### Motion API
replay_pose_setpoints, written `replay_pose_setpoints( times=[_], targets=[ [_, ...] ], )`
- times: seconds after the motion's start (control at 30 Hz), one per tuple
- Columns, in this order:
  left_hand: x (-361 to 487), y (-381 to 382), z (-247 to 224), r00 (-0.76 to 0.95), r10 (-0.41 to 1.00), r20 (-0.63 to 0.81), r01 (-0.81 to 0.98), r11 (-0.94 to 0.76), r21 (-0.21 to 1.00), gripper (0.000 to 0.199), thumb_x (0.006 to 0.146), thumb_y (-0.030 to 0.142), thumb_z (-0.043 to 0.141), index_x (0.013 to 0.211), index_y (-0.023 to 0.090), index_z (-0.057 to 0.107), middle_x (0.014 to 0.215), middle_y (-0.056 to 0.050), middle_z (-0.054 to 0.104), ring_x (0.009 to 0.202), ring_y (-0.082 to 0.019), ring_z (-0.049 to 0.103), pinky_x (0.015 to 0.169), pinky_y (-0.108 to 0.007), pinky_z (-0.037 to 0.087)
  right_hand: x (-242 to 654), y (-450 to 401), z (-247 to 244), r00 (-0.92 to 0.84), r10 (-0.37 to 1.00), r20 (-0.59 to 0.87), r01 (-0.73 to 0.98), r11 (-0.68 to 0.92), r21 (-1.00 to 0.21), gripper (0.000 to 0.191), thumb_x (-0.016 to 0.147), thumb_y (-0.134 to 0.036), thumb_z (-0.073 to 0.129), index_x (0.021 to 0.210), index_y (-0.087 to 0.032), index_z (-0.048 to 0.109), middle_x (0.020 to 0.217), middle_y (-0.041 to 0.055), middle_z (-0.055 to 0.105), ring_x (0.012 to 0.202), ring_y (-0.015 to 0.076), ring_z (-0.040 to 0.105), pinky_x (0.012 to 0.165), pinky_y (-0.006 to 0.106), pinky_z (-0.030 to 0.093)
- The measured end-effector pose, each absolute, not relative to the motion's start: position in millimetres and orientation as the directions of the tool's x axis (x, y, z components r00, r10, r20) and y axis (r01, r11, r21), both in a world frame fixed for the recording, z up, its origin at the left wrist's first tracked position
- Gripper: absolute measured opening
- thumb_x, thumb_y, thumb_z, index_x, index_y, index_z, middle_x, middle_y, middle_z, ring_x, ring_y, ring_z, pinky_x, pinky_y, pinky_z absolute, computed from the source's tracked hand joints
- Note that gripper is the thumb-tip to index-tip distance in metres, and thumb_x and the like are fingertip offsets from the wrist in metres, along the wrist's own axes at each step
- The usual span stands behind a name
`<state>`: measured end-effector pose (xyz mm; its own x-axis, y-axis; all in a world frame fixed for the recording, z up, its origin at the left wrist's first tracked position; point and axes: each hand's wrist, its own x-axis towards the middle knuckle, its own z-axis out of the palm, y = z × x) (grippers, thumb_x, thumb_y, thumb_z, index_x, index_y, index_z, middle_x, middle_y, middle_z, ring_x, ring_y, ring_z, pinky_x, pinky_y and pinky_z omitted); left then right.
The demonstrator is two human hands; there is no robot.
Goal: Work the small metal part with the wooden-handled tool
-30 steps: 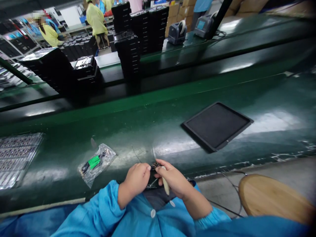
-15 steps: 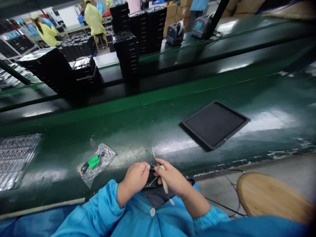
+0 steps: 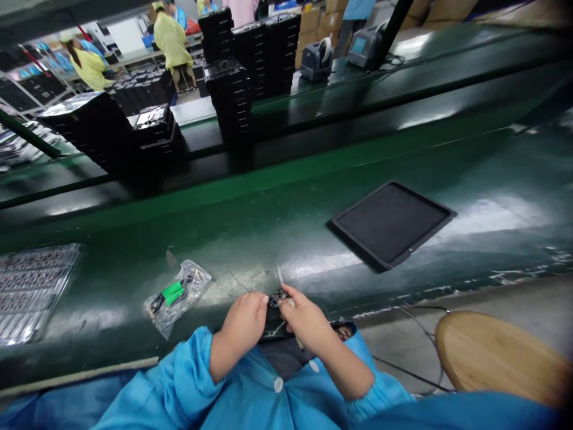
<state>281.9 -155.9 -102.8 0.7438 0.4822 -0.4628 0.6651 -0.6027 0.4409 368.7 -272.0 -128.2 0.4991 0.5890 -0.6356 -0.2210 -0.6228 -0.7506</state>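
My left hand (image 3: pixel 245 316) is closed, its thumb and fingertips pinching the left edge of a small dark circuit board (image 3: pixel 276 298). From that hand a thin dark wire (image 3: pixel 234 278) sticks out up and to the left over the bench. My right hand (image 3: pixel 308 321) is curled round a slim cream-coloured tool (image 3: pixel 299 343), mostly covered by the fingers; its working end cannot be made out. The right fingertips meet the board's right side. Left of my hands lies a clear plastic bag (image 3: pixel 197 278) with dark parts and a green label (image 3: pixel 172 292).
A black shallow tray (image 3: pixel 391 224) lies right on the green bench (image 3: pixel 268 227). Clear blister trays (image 3: pixel 38 286) sit far left. Stacks of black trays (image 3: pixel 228 98) and a tape dispenser (image 3: pixel 317 60) stand behind. A wooden stool (image 3: pixel 492 355) is at lower right. People work in the background.
The cream tool has turned in my right hand, so less of its handle shows below the fingers. The wire has swung slightly left. Both hands remain at the board.
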Motion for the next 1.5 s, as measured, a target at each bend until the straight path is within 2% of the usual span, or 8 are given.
replay_pose_setpoints(
  times=[0.13,0.27,0.37,0.6,0.83,1.27,1.37,1.5],
  targets=[
    [282,-156,-103,0.663,0.528,-0.531,0.737,-0.334,0.588,0.039,0.088,0.041,0.029,0.098,0.015,0.057,0.09,-0.004,0.058,0.08,-0.01,0.053,0.081,-0.025,0.045,373,-280,-139,0.431,0.648,-0.628,-0.349,-0.521,-0.779,0.059,0.088,-0.036,0.045,0.143,-0.021,0.031,0.078,-0.0024,0.056,0.056,0.0049,0.052,0.061,0.019,0.042],
    [286,-161,-103,0.649,0.396,-0.649,0.73,-0.086,0.678,0.04,0.084,0.044,0.036,0.098,0.014,0.059,0.082,0.0,0.056,0.055,-0.001,0.046,0.053,-0.014,0.038,373,-287,-147,0.391,0.705,-0.592,-0.421,-0.435,-0.796,0.061,0.086,-0.039,0.048,0.141,-0.017,0.032,0.078,-0.0016,0.056,0.058,0.0041,0.051,0.06,0.017,0.041],
    [288,-164,-104,0.669,0.35,-0.656,0.704,-0.016,0.71,0.038,0.083,0.042,0.039,0.094,0.012,0.06,0.078,0.001,0.055,0.053,0.0,0.046,0.053,-0.012,0.036,370,-289,-147,0.394,0.716,-0.576,-0.424,-0.415,-0.805,0.065,0.085,-0.041,0.05,0.141,-0.015,0.032,0.077,-0.0021,0.055,0.059,0.0041,0.051,0.061,0.017,0.041],
    [287,-164,-109,0.643,0.378,-0.666,0.715,0.013,0.699,0.035,0.084,0.039,0.041,0.087,0.008,0.058,0.07,0.002,0.051,0.054,-0.001,0.046,0.053,-0.013,0.036,368,-287,-132,0.425,0.643,-0.637,-0.388,-0.507,-0.77,0.06,0.088,-0.035,0.048,0.144,-0.018,0.034,0.076,-0.0024,0.056,0.063,0.0028,0.053,0.063,0.014,0.04],
    [290,-165,-106,0.625,0.392,-0.676,0.729,0.017,0.684,0.032,0.085,0.037,0.04,0.08,0.008,0.053,0.068,0.003,0.049,0.054,-0.001,0.046,0.053,-0.013,0.036,368,-287,-144,0.435,0.669,-0.602,-0.367,-0.479,-0.797,0.063,0.087,-0.039,0.048,0.144,-0.018,0.033,0.076,-0.0023,0.057,0.067,0.0051,0.054,0.068,0.017,0.041],
    [289,-166,-109,0.632,0.42,-0.651,0.685,0.09,0.723,0.036,0.085,0.038,0.04,0.092,0.008,0.058,0.069,0.002,0.05,0.053,0.001,0.044,0.052,-0.01,0.036,369,-289,-153,0.449,0.683,-0.577,-0.339,-0.468,-0.816,0.069,0.079,-0.053,0.047,0.136,-0.015,0.041,0.081,0.0005,0.059,0.068,0.008,0.056,0.067,0.02,0.042],
    [289,-166,-113,0.653,0.431,-0.623,0.64,0.125,0.758,0.042,0.079,0.046,0.046,0.091,0.008,0.058,0.069,0.0,0.052,0.053,-0.001,0.045,0.051,-0.011,0.035,368,-287,-154,0.452,0.693,-0.561,-0.377,-0.422,-0.825,0.067,0.074,-0.056,0.049,0.125,-0.013,0.045,0.085,0.0013,0.058,0.066,0.0086,0.054,0.065,0.021,0.043],
    [291,-170,-110,0.637,0.395,-0.662,0.55,0.369,0.749,0.056,0.061,0.051,0.06,0.1,0.011,0.051,0.078,0.0,0.054,0.06,-0.001,0.047,0.054,-0.011,0.038,365,-286,-153,0.449,0.685,-0.574,-0.501,-0.339,-0.796,0.066,0.07,-0.054,0.055,0.121,-0.013,0.043,0.086,0.0027,0.057,0.06,0.0081,0.051,0.058,0.022,0.041]
  ],
)
